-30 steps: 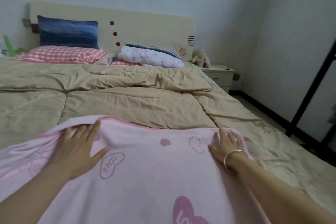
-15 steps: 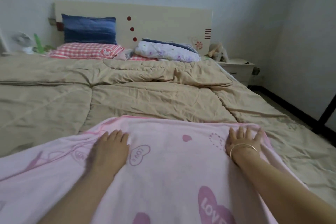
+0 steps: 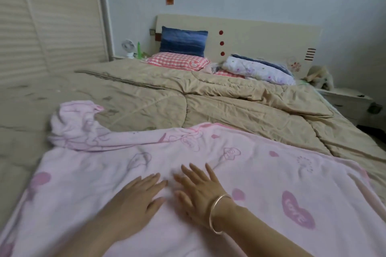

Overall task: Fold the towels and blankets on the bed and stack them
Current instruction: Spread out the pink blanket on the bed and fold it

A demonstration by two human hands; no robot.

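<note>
Both flat, fingers straight, gripping nothing: left hand (image 3: 133,200) and right hand (image 3: 200,192) press side by side on the blanket (image 3: 282,173), mid-sheet. A second ago they sat wide apart at its far edge; now they meet at centre, so I read smoothing, no fold yet. Blanket lies on the quilt (image 3: 229,106); its 10 o'clock corner (image 3: 77,123) is bunched. Near edge and 3 o'clock side are cut off; no stack visible.

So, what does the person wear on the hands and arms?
No sleeves or gloves show in this view. The left hand wears nothing. The right hand has one thin, plain, gold-coloured bangle round its wrist.
</note>
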